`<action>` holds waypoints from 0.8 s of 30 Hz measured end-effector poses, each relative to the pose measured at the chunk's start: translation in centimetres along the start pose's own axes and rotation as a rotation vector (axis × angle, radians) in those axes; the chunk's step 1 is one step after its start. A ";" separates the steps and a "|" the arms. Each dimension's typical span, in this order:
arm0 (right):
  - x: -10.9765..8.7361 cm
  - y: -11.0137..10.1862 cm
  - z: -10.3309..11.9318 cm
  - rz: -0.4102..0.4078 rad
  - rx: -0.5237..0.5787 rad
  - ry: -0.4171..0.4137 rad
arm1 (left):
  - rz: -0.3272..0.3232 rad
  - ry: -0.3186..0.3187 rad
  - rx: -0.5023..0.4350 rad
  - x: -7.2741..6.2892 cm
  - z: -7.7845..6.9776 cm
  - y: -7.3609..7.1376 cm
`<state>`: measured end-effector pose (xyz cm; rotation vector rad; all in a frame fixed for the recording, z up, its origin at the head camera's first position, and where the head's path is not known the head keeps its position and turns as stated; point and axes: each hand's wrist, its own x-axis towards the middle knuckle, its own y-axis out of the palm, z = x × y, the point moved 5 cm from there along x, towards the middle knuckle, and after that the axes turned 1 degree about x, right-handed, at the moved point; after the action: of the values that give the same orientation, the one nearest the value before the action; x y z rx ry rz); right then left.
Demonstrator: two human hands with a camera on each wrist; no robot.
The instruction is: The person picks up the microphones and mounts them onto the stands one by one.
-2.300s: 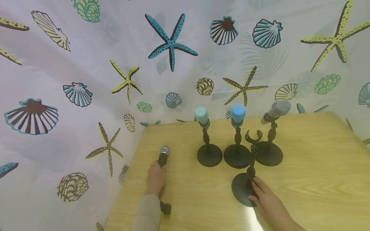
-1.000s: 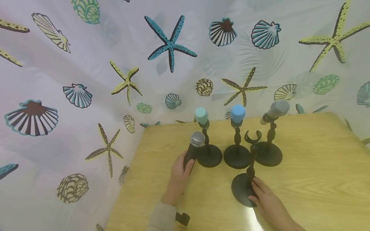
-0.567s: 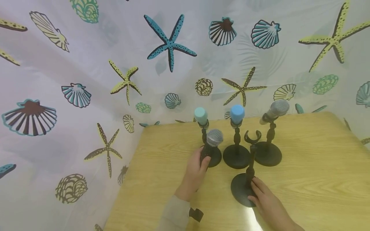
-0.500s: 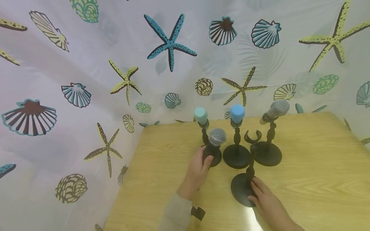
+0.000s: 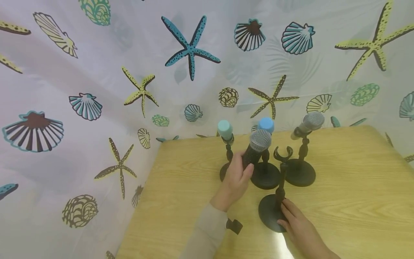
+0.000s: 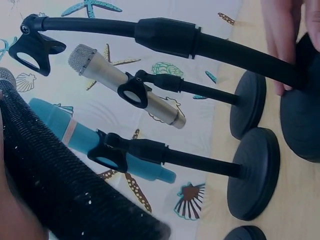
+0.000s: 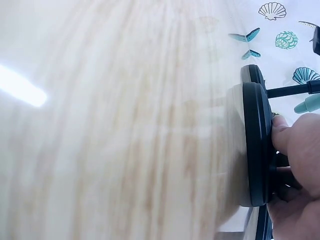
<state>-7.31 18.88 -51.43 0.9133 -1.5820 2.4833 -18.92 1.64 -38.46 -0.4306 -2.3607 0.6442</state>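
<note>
In the head view my left hand (image 5: 233,183) grips a black microphone (image 5: 252,154) with a silver mesh head, tilted up and held over the table. The mesh head overlaps the blue microphone (image 5: 266,123) behind it. My right hand (image 5: 300,225) holds a black microphone stand (image 5: 280,190) low on its stem, by the round base (image 5: 268,212). That stand's clip (image 5: 283,154) holds nothing. The left wrist view has the gripped microphone's dark body (image 6: 75,175) close up, below the stand's clip (image 6: 37,47). In the right wrist view my thumb and fingers (image 7: 300,150) lie against the base (image 7: 255,145).
Behind, several stands form a row, bearing a mint-green microphone (image 5: 225,129), the blue one and a silver-grey one (image 5: 310,123). The wooden table (image 5: 355,187) meets a curtain (image 5: 207,104) printed with shells and starfish at the back and left.
My left hand has lifted the black microphone from the table's left side and carried it right and up, nearer the clip. My right hand and its stand stay in place.
</note>
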 end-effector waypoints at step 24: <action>-0.1 0.0 0.1 -0.018 -0.023 -0.008 | 0.009 0.129 0.031 6.0 -3.6 1.1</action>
<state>-7.16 18.85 -51.43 0.9311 -1.5948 2.4473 -20.84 6.46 -33.66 -0.4559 -2.2254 0.6378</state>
